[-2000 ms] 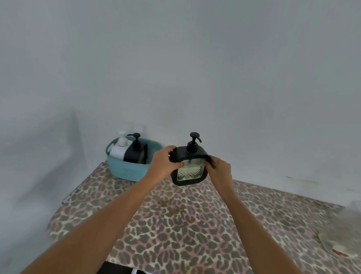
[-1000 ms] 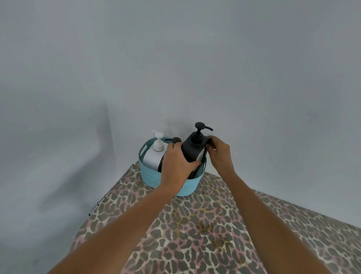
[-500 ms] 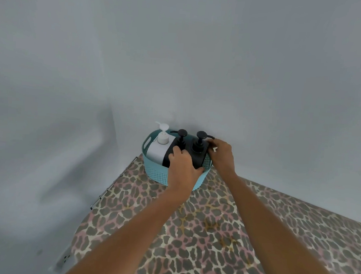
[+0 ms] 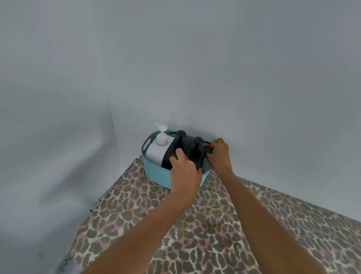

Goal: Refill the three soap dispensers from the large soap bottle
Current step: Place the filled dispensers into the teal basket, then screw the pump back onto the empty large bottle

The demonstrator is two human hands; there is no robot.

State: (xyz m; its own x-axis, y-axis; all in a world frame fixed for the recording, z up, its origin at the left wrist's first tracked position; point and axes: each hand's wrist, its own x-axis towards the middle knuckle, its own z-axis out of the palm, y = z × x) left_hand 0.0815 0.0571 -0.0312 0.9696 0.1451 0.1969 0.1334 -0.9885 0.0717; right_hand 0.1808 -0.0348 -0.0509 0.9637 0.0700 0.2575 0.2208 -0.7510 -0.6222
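Note:
A teal perforated basket [image 4: 157, 177] stands in the far left corner of the table, against the wall. Inside it stand a white soap dispenser [image 4: 158, 150], a black dispenser [image 4: 175, 149] beside it, and a second black dispenser [image 4: 196, 152] at the right. My left hand [image 4: 184, 169] grips the front of that right-hand black dispenser, and my right hand [image 4: 218, 153] holds its right side at the pump spout. The dispenser sits down in the basket, its body mostly hidden by my hands. The large soap bottle is out of view.
The table [image 4: 211, 235] wears a leopard-print cover and runs toward me and off to the right. Its left edge [image 4: 112, 185] drops beside a plain grey wall [image 4: 180, 62]. The basket touches the back wall.
Both hands carried the black dispenser left from mid-table and lowered it into the basket beside the other two. My view turned left with it, losing the clear bag at the right.

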